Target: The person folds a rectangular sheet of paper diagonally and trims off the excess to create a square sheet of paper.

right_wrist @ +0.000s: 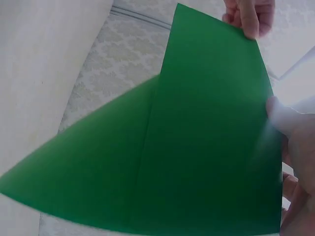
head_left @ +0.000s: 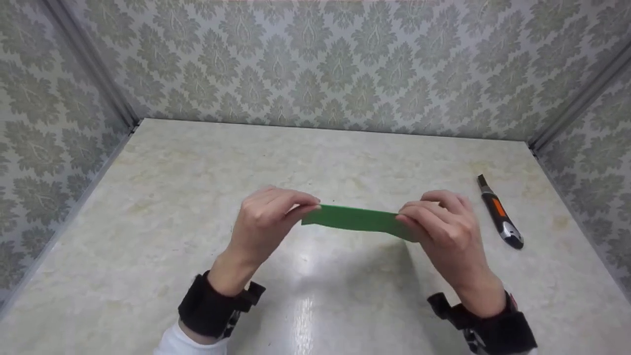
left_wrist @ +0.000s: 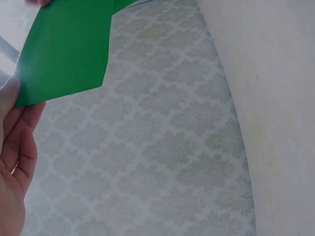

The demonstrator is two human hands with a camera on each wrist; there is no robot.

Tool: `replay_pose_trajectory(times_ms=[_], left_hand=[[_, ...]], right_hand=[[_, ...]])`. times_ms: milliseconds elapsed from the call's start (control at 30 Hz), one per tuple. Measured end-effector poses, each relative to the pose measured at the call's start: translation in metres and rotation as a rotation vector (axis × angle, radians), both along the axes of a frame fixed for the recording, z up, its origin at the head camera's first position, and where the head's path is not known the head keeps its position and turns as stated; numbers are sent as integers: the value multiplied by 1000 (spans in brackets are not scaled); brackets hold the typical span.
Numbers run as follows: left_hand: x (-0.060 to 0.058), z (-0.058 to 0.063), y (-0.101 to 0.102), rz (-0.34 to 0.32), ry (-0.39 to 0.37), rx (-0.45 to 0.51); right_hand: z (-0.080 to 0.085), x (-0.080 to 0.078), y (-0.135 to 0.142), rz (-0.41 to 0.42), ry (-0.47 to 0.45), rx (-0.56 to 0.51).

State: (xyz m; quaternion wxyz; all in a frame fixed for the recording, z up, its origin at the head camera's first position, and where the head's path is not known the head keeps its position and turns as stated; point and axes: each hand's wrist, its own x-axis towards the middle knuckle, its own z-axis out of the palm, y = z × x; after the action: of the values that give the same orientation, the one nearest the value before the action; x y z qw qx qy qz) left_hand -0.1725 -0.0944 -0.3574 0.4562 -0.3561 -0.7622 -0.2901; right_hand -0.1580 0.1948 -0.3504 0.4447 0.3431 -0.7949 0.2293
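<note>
A sheet of green paper (head_left: 352,218) is held up above the table, seen nearly edge-on in the head view. My left hand (head_left: 263,217) pinches its left end between thumb and fingers. At the other end, my right hand (head_left: 448,222) grips the upper edge the same way. In the right wrist view the green paper (right_wrist: 211,123) shows a crease line, with a curved flap spreading to the left of it. The left wrist view shows a corner of the paper (left_wrist: 71,54) beside my left thumb and fingers.
A utility knife (head_left: 500,217), black and grey with an orange slider, lies on the table to the right of my right hand. The pale marbled table (head_left: 197,158) is bounded by patterned panels (head_left: 305,64) at the back and sides.
</note>
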Motion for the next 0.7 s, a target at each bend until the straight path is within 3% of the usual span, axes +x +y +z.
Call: replay_pose_trajectory(times_ms=[133, 333, 700], left_hand=[[-5, 3, -15, 30, -87, 44], [-7, 6, -27, 11, -191, 76], [-9, 4, -31, -14, -297, 98]], right_hand=[[4, -2, 16, -35, -67, -39], [9, -1, 26, -48, -166, -62], [11, -3, 27, -50, -203, -83]])
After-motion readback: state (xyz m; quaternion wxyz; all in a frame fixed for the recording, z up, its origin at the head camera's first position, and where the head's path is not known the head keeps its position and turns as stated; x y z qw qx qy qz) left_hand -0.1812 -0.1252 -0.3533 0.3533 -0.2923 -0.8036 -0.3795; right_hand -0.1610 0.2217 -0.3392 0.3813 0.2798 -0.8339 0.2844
